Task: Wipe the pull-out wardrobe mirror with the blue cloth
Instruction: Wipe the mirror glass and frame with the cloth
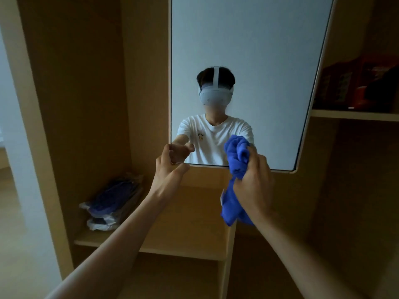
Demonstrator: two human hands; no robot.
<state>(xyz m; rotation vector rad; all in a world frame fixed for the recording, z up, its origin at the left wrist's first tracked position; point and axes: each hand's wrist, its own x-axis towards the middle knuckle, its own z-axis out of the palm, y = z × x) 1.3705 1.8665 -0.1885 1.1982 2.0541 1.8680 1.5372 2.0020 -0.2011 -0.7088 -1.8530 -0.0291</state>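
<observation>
2 bare forearms reach forward. The right hand (252, 180) has its fingers curled tight around the bunched blue cloth (235, 160), whose top wad touches the mirror (248, 50) at its bottom edge, right of the middle, while a tail hangs below the fist. The left hand (170, 167) holds the mirror's lower left corner, fingers pressed together along the left edge, thumb spread under the bottom edge. Beyond, wrapped packages (112, 201) lie at the left end of a wardrobe shelf (185, 240).

A home bedroom or dressing area: a wooden wardrobe (90, 83) with open shelves (151, 244), a pull-out mirror (248, 50) and bagged bedding (112, 203).
</observation>
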